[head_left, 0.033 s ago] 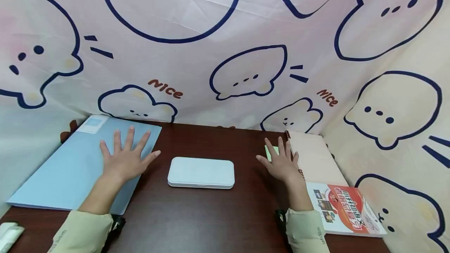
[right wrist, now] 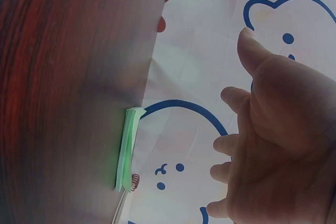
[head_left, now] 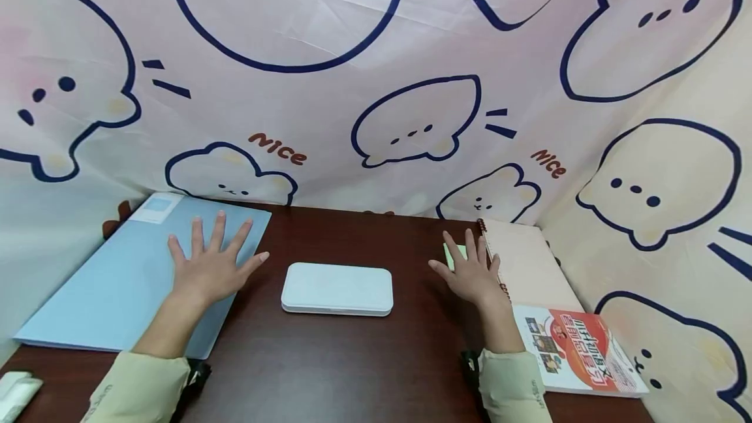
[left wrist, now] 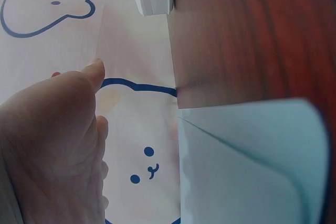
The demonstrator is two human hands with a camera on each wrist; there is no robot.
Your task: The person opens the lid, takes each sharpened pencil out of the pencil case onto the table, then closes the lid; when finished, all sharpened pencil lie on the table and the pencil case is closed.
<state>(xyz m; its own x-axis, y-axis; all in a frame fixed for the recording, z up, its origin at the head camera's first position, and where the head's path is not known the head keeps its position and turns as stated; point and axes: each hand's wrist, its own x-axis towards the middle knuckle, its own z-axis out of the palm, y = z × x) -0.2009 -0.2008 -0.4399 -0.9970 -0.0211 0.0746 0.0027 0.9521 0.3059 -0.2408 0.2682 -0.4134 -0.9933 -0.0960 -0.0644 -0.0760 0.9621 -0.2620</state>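
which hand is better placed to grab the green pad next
Probably the right hand: empty, it hovers near the green pad, whereas the left hand hovers over the blue folder, beyond the white case.

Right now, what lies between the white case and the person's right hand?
In the head view, only bare brown tabletop shows between the white case and the right hand.
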